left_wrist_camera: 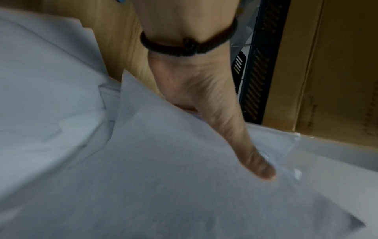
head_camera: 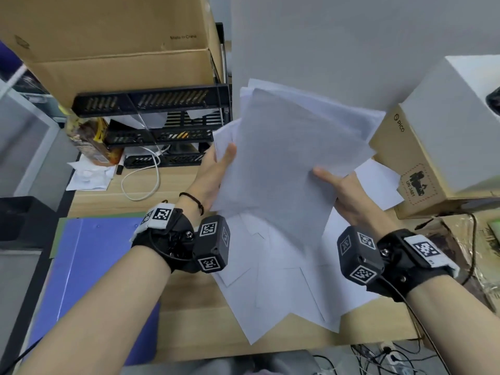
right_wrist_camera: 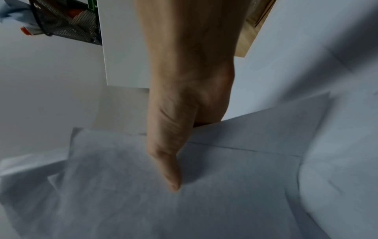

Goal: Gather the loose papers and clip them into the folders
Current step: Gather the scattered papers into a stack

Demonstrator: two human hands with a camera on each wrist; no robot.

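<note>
I hold a loose stack of white papers (head_camera: 284,158) lifted above the wooden desk. My left hand (head_camera: 216,171) pinches its left edge, thumb on top and fingers hidden underneath. My right hand (head_camera: 341,190) pinches the lower right edge the same way. The left wrist view shows the left hand's thumb (left_wrist_camera: 251,155) pressed on the top sheet of the papers (left_wrist_camera: 163,177); the right wrist view shows the right hand's thumb (right_wrist_camera: 169,161) on the papers (right_wrist_camera: 225,194). More white sheets (head_camera: 284,288) lie fanned on the desk below. A blue folder (head_camera: 89,280) lies flat at the left.
A black stacked letter tray (head_camera: 162,125) under a big cardboard box (head_camera: 108,41) stands at the back left, with a white cable (head_camera: 151,180) in front. A cardboard Pico box (head_camera: 422,169) sits at the right. The desk's front edge (head_camera: 270,350) is near me.
</note>
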